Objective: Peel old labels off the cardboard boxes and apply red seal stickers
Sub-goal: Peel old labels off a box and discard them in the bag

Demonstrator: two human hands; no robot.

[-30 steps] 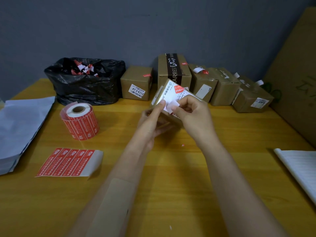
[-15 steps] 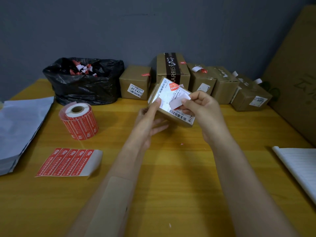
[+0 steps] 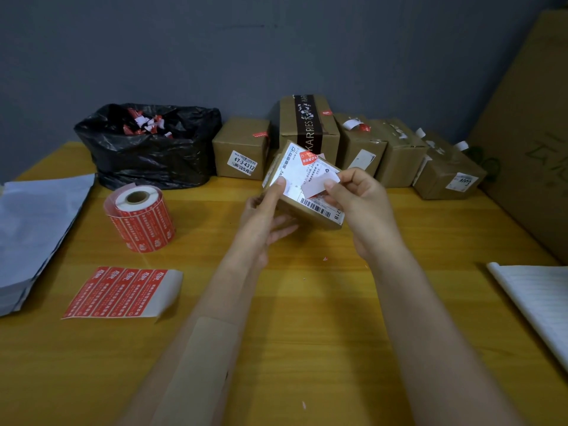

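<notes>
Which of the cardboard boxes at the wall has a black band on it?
The tallest box, second from the left in the row: a black band runs over its top and front. The others lack it.

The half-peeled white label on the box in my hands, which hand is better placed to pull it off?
Right. The right hand pinches the lifted label flap, so it only has to pull. The left hand holds the box from below, thumb pressing its top, steadying it.

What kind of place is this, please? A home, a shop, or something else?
Probably a small parcel-handling desk. Labelled cardboard boxes line the grey wall, a roll of red seal stickers stands on the wooden table, and a black bag holds torn label scraps.
</notes>
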